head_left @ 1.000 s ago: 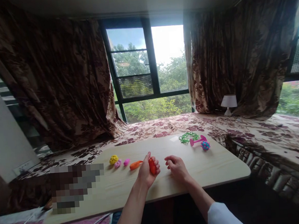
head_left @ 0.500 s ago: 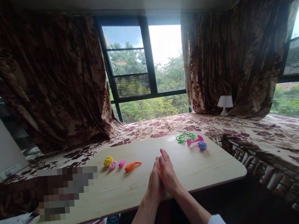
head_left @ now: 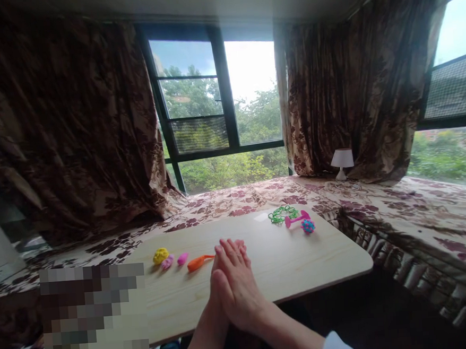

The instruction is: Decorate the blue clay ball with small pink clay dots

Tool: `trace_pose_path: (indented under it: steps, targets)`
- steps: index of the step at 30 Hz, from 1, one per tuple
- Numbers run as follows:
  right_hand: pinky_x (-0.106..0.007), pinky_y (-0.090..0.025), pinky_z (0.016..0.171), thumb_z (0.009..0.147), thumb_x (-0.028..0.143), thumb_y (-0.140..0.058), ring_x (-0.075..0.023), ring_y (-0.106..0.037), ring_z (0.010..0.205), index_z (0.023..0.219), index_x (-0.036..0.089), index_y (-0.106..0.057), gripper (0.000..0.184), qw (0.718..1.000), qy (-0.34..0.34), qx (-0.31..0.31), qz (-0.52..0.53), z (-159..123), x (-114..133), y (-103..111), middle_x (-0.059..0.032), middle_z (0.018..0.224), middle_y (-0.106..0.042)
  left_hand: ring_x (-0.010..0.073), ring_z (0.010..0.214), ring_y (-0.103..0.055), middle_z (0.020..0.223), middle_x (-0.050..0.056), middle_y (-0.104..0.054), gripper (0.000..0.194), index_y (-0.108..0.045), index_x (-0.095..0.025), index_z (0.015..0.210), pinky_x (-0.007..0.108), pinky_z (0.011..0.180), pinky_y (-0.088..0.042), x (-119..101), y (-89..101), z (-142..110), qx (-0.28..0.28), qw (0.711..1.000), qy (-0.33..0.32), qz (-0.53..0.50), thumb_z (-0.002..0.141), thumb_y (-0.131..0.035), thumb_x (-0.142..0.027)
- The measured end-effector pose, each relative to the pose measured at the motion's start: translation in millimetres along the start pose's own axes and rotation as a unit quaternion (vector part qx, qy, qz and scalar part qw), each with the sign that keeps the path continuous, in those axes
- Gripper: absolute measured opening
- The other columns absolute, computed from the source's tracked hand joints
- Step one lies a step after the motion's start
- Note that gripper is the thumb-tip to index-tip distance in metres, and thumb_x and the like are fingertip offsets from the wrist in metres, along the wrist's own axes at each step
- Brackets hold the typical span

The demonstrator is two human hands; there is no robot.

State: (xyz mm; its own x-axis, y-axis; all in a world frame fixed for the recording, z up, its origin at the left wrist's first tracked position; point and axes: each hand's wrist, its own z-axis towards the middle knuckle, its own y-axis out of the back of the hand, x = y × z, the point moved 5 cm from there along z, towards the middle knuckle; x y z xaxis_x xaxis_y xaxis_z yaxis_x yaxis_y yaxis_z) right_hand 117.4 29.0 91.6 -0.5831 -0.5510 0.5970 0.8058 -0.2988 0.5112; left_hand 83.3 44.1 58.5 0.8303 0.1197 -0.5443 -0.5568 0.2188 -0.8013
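My two hands are pressed palm to palm over the near middle of a light wooden table (head_left: 303, 260). My right hand (head_left: 237, 296) lies on top with its fingers stretched out. My left hand (head_left: 241, 245) is under it, and only its fingertips and wrist show. The red lump that my left hand held a second ago is hidden between the palms. An orange carrot-shaped piece (head_left: 197, 262) lies just left of my fingertips. Further left are two small pink pieces (head_left: 182, 258) and a yellow lump (head_left: 160, 255).
At the table's far right corner lie a tangle of green rings (head_left: 281, 213), a pink stick-shaped piece (head_left: 296, 219) and a blue and pink ball (head_left: 308, 225). A blurred patch (head_left: 93, 306) covers the table's left end. A small white lamp (head_left: 341, 161) stands on the flower-patterned ledge.
A second ago my left hand held the red lump alone, with my right hand apart. The palms then closed on it, and my right hand has slid over my left.
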Motion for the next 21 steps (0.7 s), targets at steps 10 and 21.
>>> trace_pose_path:
  steps: [10, 21]
  targets:
    - [-0.043, -0.011, 0.108, 0.092, 0.035, -0.03, -0.0193, -0.009, 0.134, 0.139, 0.021, -0.024, 0.049, 0.998, 0.004, 0.022, -0.056, 10, -3, -12, -0.0029, 0.146, -0.018, 0.0192, 0.132, -0.023, 0.14, -0.004, -0.037, 0.048, -0.04, -0.035, 0.129, 0.037, 0.108, -0.018, -9, 5.3, 12, 0.057, 0.997, 0.033, -0.032, 0.084, -0.031, -0.05]
    - [-0.048, -0.017, 0.105, 0.093, 0.028, -0.023, -0.0215, -0.014, 0.134, 0.139, 0.016, -0.022, 0.047, 0.996, -0.06, 0.035, -0.048, 10, -4, 13, -0.0091, 0.145, -0.021, 0.0199, 0.133, -0.022, 0.139, -0.002, -0.039, 0.047, -0.044, -0.032, 0.127, 0.039, 0.108, -0.017, -5, 1.5, 7, 0.071, 0.995, 0.065, 0.021, 0.084, -0.034, -0.047]
